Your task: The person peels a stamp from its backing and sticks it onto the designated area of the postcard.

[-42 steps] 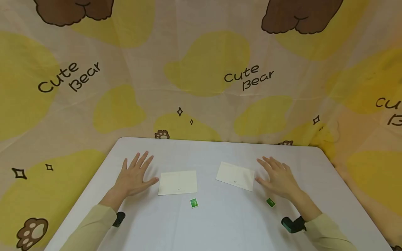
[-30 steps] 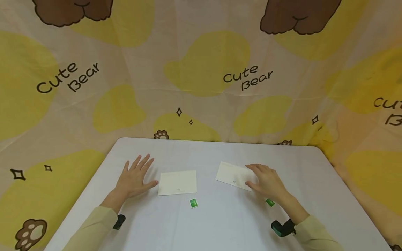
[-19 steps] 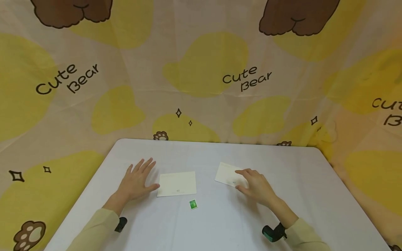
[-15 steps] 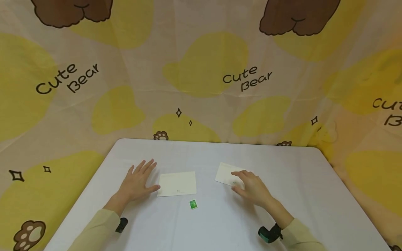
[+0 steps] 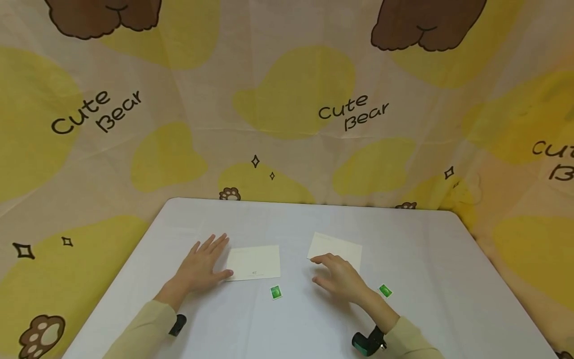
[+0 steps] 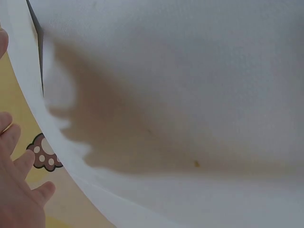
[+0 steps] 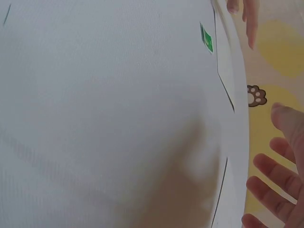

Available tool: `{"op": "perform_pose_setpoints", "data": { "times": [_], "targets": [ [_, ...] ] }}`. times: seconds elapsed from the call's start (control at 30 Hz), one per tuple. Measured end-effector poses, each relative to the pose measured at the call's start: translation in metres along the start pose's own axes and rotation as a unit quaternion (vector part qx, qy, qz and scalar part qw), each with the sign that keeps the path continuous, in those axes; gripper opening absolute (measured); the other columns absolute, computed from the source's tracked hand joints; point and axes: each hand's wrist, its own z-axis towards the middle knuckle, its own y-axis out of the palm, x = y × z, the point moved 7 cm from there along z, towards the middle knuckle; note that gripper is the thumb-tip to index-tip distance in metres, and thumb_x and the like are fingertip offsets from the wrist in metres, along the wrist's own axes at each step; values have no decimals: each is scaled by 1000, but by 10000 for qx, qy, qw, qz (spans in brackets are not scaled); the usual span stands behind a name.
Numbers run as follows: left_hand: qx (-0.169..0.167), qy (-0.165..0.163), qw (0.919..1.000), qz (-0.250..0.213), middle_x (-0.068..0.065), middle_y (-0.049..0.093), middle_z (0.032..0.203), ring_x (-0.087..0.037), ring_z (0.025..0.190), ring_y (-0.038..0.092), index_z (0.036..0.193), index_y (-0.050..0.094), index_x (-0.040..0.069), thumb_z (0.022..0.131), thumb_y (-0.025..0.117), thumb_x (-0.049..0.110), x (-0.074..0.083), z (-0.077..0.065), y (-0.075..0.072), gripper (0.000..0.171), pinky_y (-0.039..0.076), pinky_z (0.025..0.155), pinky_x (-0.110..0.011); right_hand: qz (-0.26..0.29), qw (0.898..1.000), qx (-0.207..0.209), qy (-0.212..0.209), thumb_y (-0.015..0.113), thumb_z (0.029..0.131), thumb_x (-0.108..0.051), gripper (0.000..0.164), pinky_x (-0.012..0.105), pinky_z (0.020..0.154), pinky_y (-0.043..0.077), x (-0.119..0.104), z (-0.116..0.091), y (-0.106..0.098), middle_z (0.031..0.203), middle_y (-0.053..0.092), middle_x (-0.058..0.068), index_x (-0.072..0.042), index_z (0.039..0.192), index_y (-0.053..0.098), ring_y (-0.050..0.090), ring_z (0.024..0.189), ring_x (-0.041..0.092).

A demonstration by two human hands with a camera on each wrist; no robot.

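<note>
Two cream-white paper cards with small print lie flat on the white table: the left card [image 5: 254, 263] nearly straight, the right card [image 5: 336, 243] turned at an angle. My left hand [image 5: 199, 271] has its fingers spread, the thumb overlapping the left card's near corner. Over the near edge of the right card is my right hand [image 5: 343, 280], fingers loosely bent, thumb apart, holding nothing. A small green stamp-like piece [image 5: 275, 292] with a white border lies in front of the left card. Another green stamp-like piece [image 5: 385, 290] is to the right of my right wrist.
The white table [image 5: 251, 329] has rounded far corners. Behind it hangs a printed cloth [image 5: 287, 164] with yellow patches, bears and lettering. A dark wrist camera [image 5: 367, 343] sits under the right wrist, another wrist camera [image 5: 178, 325] under the left.
My right hand has swept left and nearer across the right card, uncovering the right green piece. My left hand has shifted slightly right and nearer, toward the left card. Cards and green pieces have stayed put.
</note>
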Motion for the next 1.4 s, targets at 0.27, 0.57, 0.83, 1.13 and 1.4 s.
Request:
{"op": "perform_pose_setpoints", "data": {
  "times": [0.27, 0.57, 0.83, 1.13, 1.4],
  "targets": [
    [-85, 92, 9999, 34, -8, 28, 150, -33, 137, 25, 143, 30, 6, 79, 62, 54, 4, 3, 9, 86, 21, 106, -58, 92, 9992, -34, -378, 71, 79, -23, 36, 42, 79, 49, -19, 7, 12, 108, 64, -1, -10, 112, 62, 60, 99, 19],
    [-123, 114, 9999, 17, -9, 31, 148, -34, 135, 28, 142, 34, 5, 79, 62, 53, 8, 3, 14, 84, 23, 105, -59, 326, 9978, -394, -428, 69, 81, -22, 34, 38, 83, 48, -33, 16, 27, 109, 64, -1, -10, 113, 61, 59, 100, 16],
    [-385, -38, 9992, -41, -10, 31, 148, -35, 136, 27, 142, 33, 5, 81, 60, 52, 9, 4, 22, 81, 22, 106, -58, 150, 9959, -798, -395, 66, 84, -24, 31, 33, 86, 47, -42, 23, 44, 106, 63, -2, -12, 112, 61, 57, 97, 13],
    [-593, -169, 9981, -52, -10, 29, 149, -35, 136, 27, 142, 33, 4, 83, 59, 52, 8, 2, 26, 80, 23, 105, -58, 284, 9936, -1073, -228, 67, 81, -19, 26, 23, 79, 47, -49, 26, 63, 96, 61, -4, -13, 106, 62, 55, 89, 8],
    [-625, -156, 9979, -64, -10, 29, 149, -35, 135, 27, 142, 33, 5, 83, 59, 51, 8, 1, 26, 80, 24, 104, -59, 61, 9944, -1041, -171, 69, 79, -23, 25, 21, 75, 45, -50, 28, 72, 90, 59, -7, -15, 102, 63, 52, 83, 4]
  ]
}}
